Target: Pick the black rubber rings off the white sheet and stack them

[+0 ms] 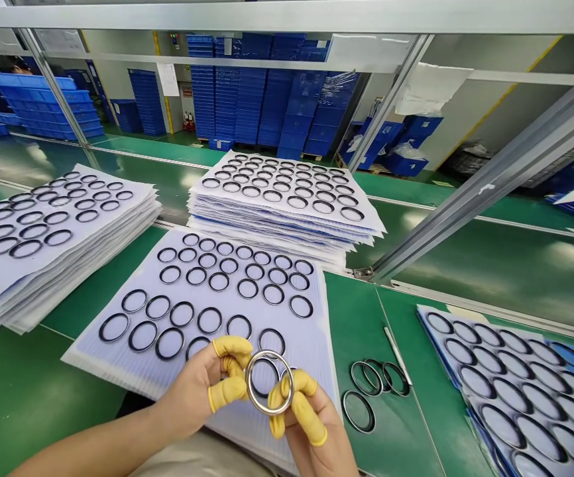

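A shiny metal ring (273,353) with a silver face is held up in front of me between both hands. My left hand (212,381), with yellow finger cots on its fingertips, pinches the ring's left edge. On the lower right edge, the thumb and fingers of my right hand (307,414) grip it, also in yellow cots. Beneath lies a white foam sheet (311,348) carrying rows of black-edged rings (209,308); my hands hide some of these. Several loose rings (359,393) rest on the green tabletop to the right of the sheet.
A thin pen-like stick (397,354) lies by the loose rings. Stacked sheets with rings stand at the left (93,258) and behind (277,228); more ring-covered sheets (470,397) lie right. A metal post (486,179) slants across the right. Blue crates (254,93) are piled beyond.
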Demonstrator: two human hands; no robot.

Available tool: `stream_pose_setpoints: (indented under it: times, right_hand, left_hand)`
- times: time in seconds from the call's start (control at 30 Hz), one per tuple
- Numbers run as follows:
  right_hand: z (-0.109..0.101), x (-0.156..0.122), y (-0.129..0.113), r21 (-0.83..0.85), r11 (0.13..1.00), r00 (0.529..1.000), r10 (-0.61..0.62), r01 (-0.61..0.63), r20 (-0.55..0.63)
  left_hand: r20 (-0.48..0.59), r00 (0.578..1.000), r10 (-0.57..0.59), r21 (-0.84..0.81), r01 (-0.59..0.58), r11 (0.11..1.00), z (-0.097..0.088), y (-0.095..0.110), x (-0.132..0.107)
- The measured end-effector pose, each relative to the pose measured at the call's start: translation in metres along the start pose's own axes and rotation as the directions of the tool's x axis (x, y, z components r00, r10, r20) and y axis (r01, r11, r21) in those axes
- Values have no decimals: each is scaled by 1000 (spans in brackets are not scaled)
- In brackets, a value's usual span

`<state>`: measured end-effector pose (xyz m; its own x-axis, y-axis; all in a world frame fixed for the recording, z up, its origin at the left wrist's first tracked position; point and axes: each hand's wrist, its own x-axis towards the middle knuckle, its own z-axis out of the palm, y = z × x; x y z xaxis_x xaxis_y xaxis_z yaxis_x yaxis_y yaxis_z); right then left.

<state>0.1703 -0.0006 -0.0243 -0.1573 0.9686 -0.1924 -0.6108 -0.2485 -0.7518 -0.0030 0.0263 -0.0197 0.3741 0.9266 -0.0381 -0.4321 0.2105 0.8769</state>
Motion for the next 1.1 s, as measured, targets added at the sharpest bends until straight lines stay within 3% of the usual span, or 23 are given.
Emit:
stream_pose_setpoints:
  times: [0.1,0.27,0.53,0.63,0.7,0.73,0.8,0.87,0.9,0.97,1.1]
  right_hand:
    - [3,0,1,21,1000,1000,-1,1,20]
    - [2,0,3,28,1000,999,11,-12,40]
    - [-4,1,7,15,1000,994,5,-7,105]
    - [-6,-2,6,23,1000,997,-9,7,82]
    - [-9,-4,2,19,999,999,-30,29,32]
    - [-12,-4,0,13,999,999,-49,48,4]
    - [-19,-4,-6,1,995,994,-98,98,-49]
    - [-28,-4,-10,-7,991,988,-130,130,-87]
    - [-31,-3,-11,-10,991,985,-137,137,-106]
    - [-37,-5,-10,-15,989,978,-145,144,-151]
    - [-41,-9,-5,-36,985,958,-172,168,-231]
  left_hand:
    - [58,998,-19,-53,22,998,2,3,-3]
    - [47,999,-21,-47,24,999,2,6,-7]
    - [93,995,33,80,-41,996,0,2,-13]
    - [135,989,59,232,-90,968,-2,3,-8]
    - [202,974,106,466,-191,864,-6,5,4]
    - [247,960,129,608,-258,751,-9,6,12]
    - [341,930,136,839,-366,402,-15,5,31]
    - [411,909,72,908,-415,56,-22,-1,51]
    - [434,901,28,900,-432,-55,-25,-5,60]
    - [465,884,-45,872,-466,-148,-29,-17,75]
    - [488,867,-101,863,-497,-94,-29,-36,94]
